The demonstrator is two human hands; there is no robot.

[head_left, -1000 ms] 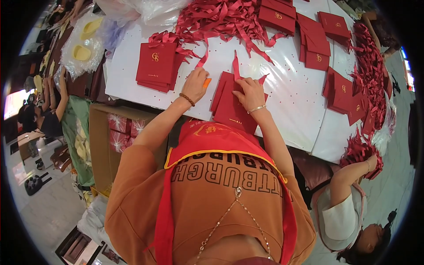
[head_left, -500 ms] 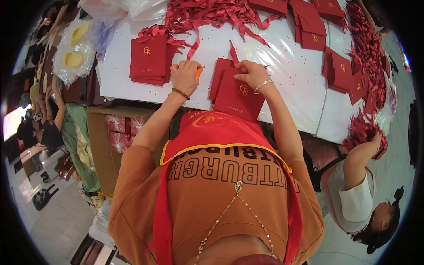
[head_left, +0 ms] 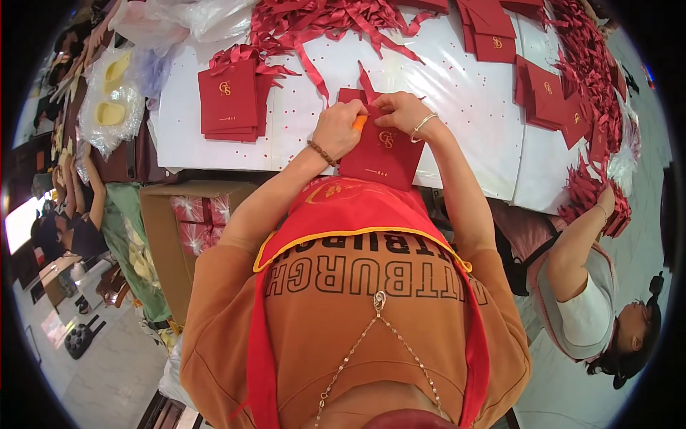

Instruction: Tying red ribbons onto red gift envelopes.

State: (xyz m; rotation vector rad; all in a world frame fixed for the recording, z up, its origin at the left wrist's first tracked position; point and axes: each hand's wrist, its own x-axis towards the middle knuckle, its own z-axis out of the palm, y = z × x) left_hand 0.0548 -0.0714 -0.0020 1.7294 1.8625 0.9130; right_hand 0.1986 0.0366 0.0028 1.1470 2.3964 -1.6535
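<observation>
My left hand (head_left: pixel 339 131) is closed around a small orange-handled tool (head_left: pixel 360 122), its tip against the top edge of a flat red paper bag (head_left: pixel 382 154) with gold print. My right hand (head_left: pixel 406 116) pinches the same edge from the other side, beside a red ribbon (head_left: pixel 367 82) that sticks up there. Whether its fingertips grip the ribbon, too, is hidden. The bag lies at the table's near edge, against my red apron (head_left: pixel 350 207), over another red sheet or bag that shows at its upper left.
A stack of red bags (head_left: pixel 229 100) with ribbons lies left on the white table (head_left: pixel 300 93). More bags (head_left: pixel 549 93) and a ribbon heap (head_left: pixel 314 25) lie right and far. An open carton (head_left: pixel 164 250) stands below left. A co-worker (head_left: pixel 579 286) handles red ribbons at right.
My left hand has moved right with the orange-handled tool, from beside the bag onto its top edge. My right hand stays at that edge.
</observation>
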